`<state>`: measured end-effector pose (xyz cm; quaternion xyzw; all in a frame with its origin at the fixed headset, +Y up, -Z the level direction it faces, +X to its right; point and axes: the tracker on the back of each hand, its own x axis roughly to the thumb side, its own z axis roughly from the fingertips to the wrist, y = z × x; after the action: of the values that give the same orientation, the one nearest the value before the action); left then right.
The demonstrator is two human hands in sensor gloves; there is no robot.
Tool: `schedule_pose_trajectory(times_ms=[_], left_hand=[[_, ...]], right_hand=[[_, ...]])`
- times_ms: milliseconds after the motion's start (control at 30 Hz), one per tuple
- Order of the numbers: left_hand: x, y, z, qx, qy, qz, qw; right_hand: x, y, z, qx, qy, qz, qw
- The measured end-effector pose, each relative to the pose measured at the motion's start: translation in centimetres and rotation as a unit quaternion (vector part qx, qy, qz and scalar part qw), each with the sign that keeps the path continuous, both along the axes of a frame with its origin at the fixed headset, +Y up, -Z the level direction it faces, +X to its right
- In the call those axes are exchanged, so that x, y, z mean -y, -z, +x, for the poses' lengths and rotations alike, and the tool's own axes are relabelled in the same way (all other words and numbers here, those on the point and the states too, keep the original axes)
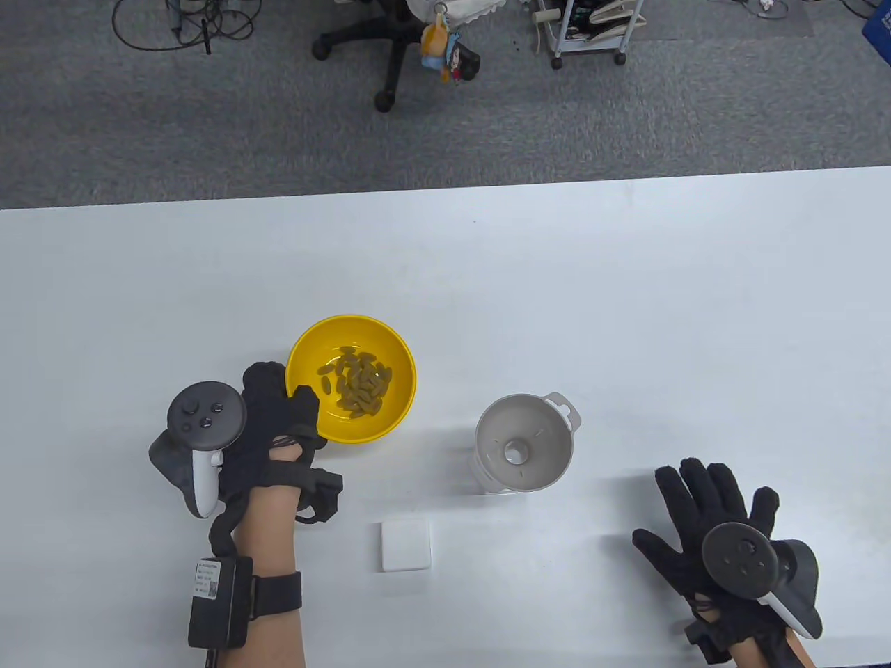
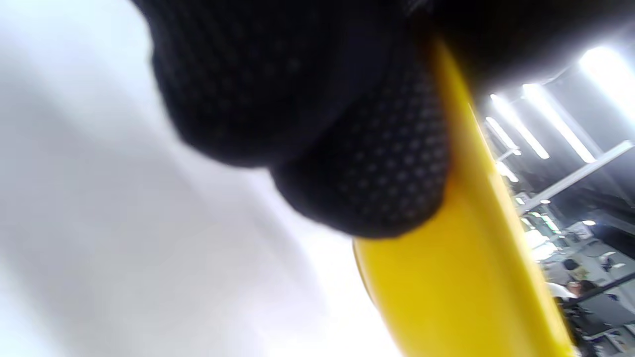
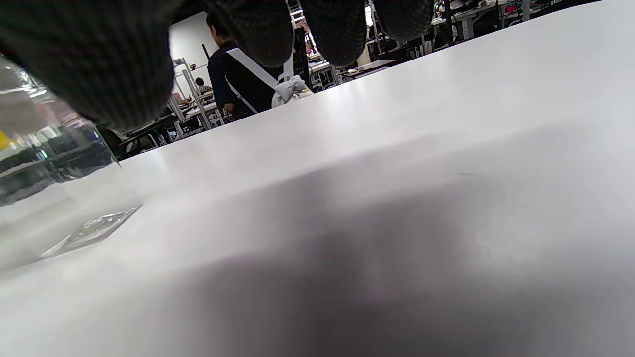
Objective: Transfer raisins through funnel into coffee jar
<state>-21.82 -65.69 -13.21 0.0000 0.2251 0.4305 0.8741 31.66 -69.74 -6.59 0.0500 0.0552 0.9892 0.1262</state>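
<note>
Left hand [image 1: 278, 424], gloved in black with a tracker [image 1: 205, 417] strapped to its back, grips the near-left rim of the yellow bowl [image 1: 400, 396]; the thumb lies over the rim, and in the left wrist view the gloved fingers [image 2: 377, 183] press against the bowl's yellow outer wall [image 2: 461, 277]. Right hand [image 1: 710, 529] rests open, fingers spread and palm down, at the near-right part of the white counter [image 1: 626, 278], holding nothing; in the right wrist view its fingertips [image 3: 268, 29] hang in from the top edge above the counter surface [image 3: 397, 198].

Raisins [image 1: 356, 386], pale green-brown, lie heaped in the bottom of the bowl. To the right of the bowl and apart from it stands the grey funnel [image 1: 525, 445], upright, with a small tab handle at its far-right rim; its spout sits in the clear glass coffee jar [image 3: 44, 183], whose wall and square base show at the left edge of the right wrist view. The right hand lies near the funnel, to its right and nearer the viewer, not touching it.

A small white square lid [image 1: 406, 545] lies flat on the counter between the two hands. Beyond the far edge of the counter, grey carpet carries an office chair base [image 1: 390, 49] and a wheeled cart [image 1: 588, 35].
</note>
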Motion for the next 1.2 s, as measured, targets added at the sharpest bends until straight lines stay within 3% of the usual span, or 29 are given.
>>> schedule_pose_trajectory(times_ms=[267,500,967,1200], left_hand=[[-6.0,0.2,4.8,0.071,-0.002,0.055,0.996],[-8.4,-0.2,9.1,0.122,0.004,0.090,0.988],[-7.2,-2.4,13.3,0.132,0.002,0.194,0.972],[-6.8,-2.7,13.9,0.133,0.035,0.213,0.967]], right_hand=[[-0.1,-0.1,0.6,0.009,0.012,0.000,1.000],[-0.2,0.0,0.9,0.013,0.020,0.002,1.000],[-0.4,-0.2,1.3,0.018,0.032,0.011,0.999],[-0.7,-0.2,1.8,0.020,0.050,0.017,0.998]])
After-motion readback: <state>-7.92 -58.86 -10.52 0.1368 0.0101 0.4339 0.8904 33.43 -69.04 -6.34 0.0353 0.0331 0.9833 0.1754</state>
